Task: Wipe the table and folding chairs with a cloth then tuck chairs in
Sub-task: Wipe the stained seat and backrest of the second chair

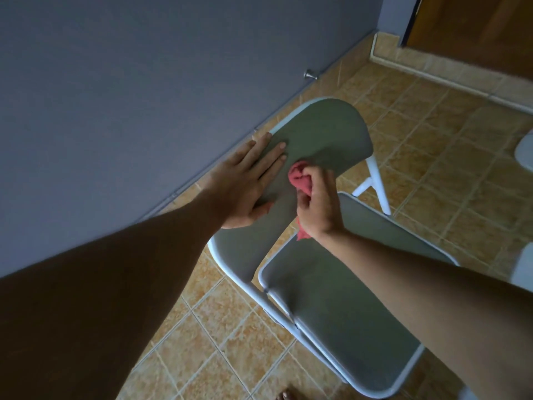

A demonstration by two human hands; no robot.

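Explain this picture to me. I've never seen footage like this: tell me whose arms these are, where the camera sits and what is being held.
There is no machine here. A person wears one camera on the head, looking down, so both arms are their own. The left hand lies flat on the backrest of a folding chair, probably steadying it. The right hand grips a bunched red cloth against that backrest, as if to wipe. Below is the grey seat. The chair stands on a tiled floor beside a grey wall.
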